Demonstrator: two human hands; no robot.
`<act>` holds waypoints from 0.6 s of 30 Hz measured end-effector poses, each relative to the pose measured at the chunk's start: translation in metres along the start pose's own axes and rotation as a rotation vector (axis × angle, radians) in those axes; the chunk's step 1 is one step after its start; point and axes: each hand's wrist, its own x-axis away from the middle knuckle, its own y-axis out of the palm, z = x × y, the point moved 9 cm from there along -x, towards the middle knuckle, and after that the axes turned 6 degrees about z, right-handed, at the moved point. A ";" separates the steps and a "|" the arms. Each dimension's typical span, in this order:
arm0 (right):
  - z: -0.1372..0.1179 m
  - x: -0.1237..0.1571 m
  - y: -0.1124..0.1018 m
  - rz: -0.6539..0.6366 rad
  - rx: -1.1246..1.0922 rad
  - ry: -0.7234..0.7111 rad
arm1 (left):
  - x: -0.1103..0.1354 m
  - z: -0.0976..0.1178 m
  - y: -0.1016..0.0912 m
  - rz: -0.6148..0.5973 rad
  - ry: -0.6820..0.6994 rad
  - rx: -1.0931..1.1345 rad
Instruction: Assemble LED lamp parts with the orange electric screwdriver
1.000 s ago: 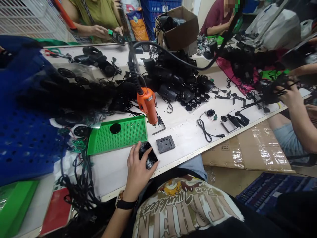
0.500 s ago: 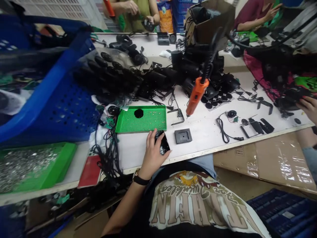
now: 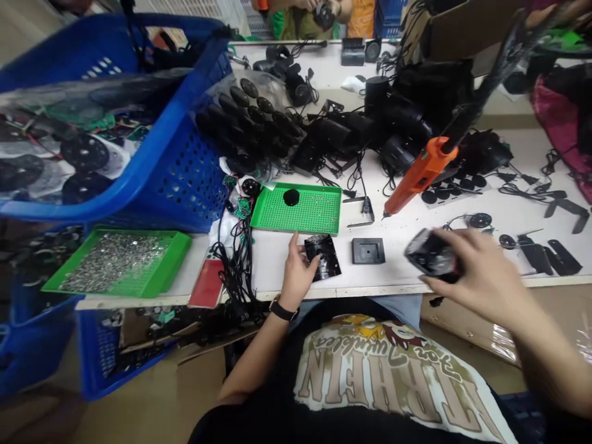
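My left hand [image 3: 300,271] grips the left side of a glossy black plastic housing [image 3: 327,258] on the white table, its thumb over the near face. Over the table's front edge, my right hand [image 3: 476,265] is closed around a black box-shaped housing [image 3: 430,254], blurred by motion. Between the hands lies a dark grey rectangular fixture block [image 3: 368,251] with a recessed middle. An orange electric screwdriver [image 3: 419,176] hangs tip down above the table. Beyond my left hand is a green perforated tray [image 3: 296,216] with a black disc [image 3: 291,197] and small screws.
A large blue basket [image 3: 180,179] stands at left, with a green tray of screws [image 3: 115,262] below it. Black cables [image 3: 238,265] and a red booklet [image 3: 206,283] lie near the edge. Black lamp-like housings [image 3: 333,132] crowd the back. A person [image 3: 300,21] works across the table.
My right hand has come into view at the right, holding a black housing. My left hand stays on its housing, which shows more fully. The view has turned leftward.
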 end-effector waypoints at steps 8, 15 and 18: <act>-0.048 0.021 0.059 -0.185 -0.239 -0.033 | 0.003 0.061 0.039 -0.521 -0.059 0.279; -0.016 0.050 0.030 -0.094 -0.161 -0.018 | -0.027 0.127 0.185 -0.642 0.040 0.205; -0.010 0.049 0.041 -0.072 -0.129 0.013 | -0.052 0.144 0.245 -0.586 0.047 0.168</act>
